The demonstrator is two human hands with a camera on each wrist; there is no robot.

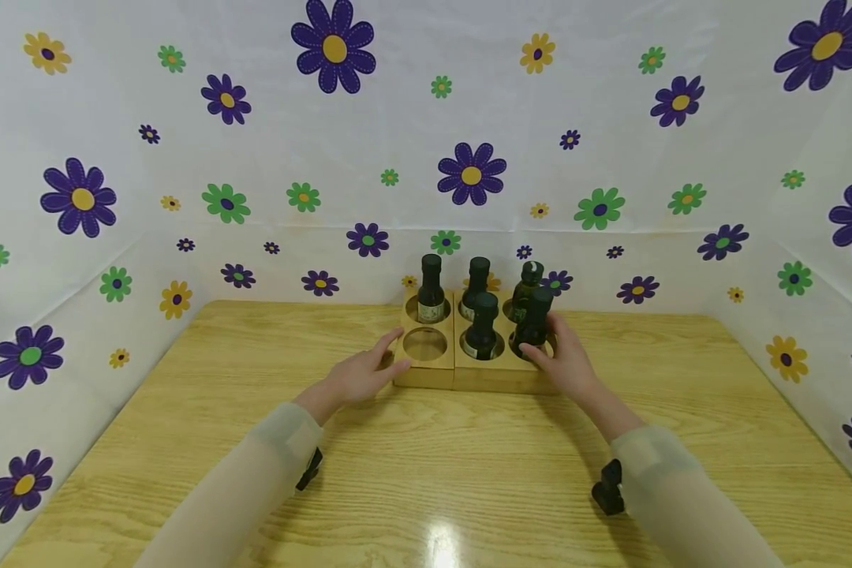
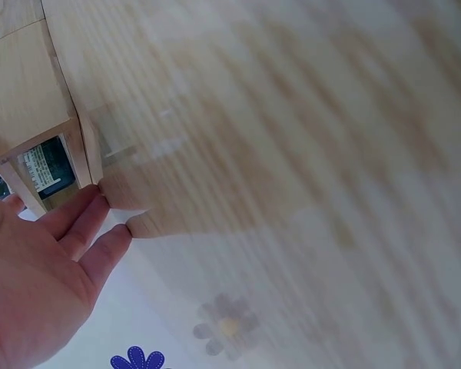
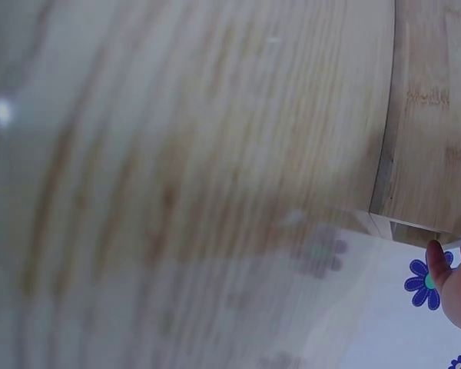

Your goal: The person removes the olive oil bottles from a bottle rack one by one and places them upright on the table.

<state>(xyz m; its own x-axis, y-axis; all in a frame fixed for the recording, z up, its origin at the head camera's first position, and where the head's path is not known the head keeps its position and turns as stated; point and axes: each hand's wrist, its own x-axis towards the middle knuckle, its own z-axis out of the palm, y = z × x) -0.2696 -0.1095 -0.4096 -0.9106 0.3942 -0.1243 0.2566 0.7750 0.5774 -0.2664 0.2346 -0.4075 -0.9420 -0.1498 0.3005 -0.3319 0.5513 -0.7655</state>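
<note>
A wooden bottle holder (image 1: 426,375) with round holes stands at the back middle, made of two blocks side by side. Several dark bottles with black caps stand in it, among them one at back left (image 1: 431,292), one at front middle (image 1: 481,331) and one at front right (image 1: 532,323). The front left hole (image 1: 426,345) shows no bottle. My left hand (image 1: 358,375) touches the holder's left end, fingers fairly straight along its side. My right hand (image 1: 568,359) lies at the right end, thumb near the front right bottle; its other fingers are partly hidden.
A white cloth with purple, green and yellow flowers (image 1: 472,173) hangs behind the wooden table (image 1: 426,473) and along both sides. Black devices are fixed at the left wrist (image 1: 309,469) and the right wrist (image 1: 608,487).
</note>
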